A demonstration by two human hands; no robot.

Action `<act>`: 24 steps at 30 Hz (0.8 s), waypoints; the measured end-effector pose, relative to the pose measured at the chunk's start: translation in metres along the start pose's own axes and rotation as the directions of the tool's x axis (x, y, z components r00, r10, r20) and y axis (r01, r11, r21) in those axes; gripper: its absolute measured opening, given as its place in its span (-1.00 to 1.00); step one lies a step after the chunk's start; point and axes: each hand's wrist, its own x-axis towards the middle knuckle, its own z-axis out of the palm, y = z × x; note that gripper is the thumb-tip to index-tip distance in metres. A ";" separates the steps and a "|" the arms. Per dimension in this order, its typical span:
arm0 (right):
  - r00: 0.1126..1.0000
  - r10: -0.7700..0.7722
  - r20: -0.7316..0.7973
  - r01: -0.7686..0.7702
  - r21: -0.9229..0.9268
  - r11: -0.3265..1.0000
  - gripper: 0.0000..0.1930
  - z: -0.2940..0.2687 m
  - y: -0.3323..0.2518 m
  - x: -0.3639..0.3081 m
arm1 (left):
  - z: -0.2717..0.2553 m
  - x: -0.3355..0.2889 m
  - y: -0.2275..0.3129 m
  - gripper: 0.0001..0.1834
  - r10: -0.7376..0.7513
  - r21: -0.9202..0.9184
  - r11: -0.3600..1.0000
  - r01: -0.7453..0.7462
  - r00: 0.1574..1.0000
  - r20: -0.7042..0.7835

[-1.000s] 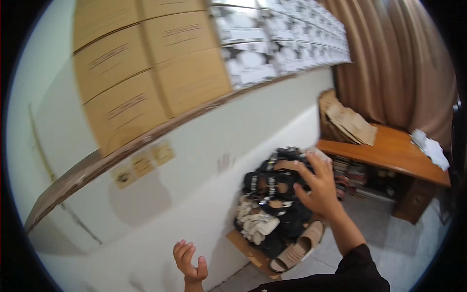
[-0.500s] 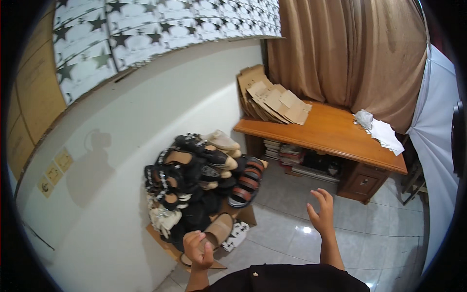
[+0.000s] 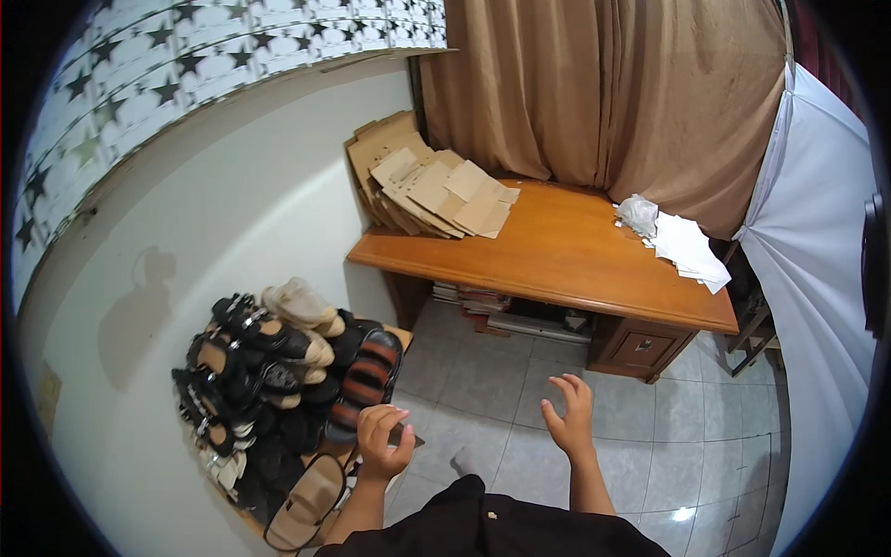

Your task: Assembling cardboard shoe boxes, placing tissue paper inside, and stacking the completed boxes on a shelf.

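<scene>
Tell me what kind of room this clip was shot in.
Probably a storeroom or back room for footwear stock. A heap of sandals sits against the wall by the left hand, flattened cardboard boxes lie on a wooden desk, and star-patterned boxes line a high shelf. The right hand is empty.

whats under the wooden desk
Under the desk, a row of stacked books or papers lies on the floor, beside a drawer unit. The desktop shades and covers whatever sits further back.

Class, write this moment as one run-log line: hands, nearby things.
left hand: on small dark object, by sandal pile | right hand: open, empty, above tiled floor | wooden desk beyond
</scene>
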 end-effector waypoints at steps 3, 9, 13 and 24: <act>1.000 0.009 0.025 -0.008 -0.007 1.000 -0.60 0.019 0.030 0.044 | 0.060 0.025 -0.033 -0.73 -0.029 -0.012 0.999 0.029 0.999 0.021; 0.996 -0.038 0.085 0.044 -0.063 0.997 -0.59 0.058 0.083 0.157 | 0.191 0.080 -0.113 -0.75 -0.075 -0.086 0.993 0.085 0.992 0.106; 0.995 -0.029 0.099 0.038 -0.091 0.995 -0.58 0.068 0.107 0.225 | 0.278 0.126 -0.173 -0.76 -0.090 -0.127 0.984 0.124 0.967 0.240; 0.983 0.171 0.063 -0.162 -0.118 0.980 -0.59 0.081 0.242 0.322 | 0.549 0.187 -0.290 -0.21 -0.378 0.235 0.914 0.330 0.487 0.787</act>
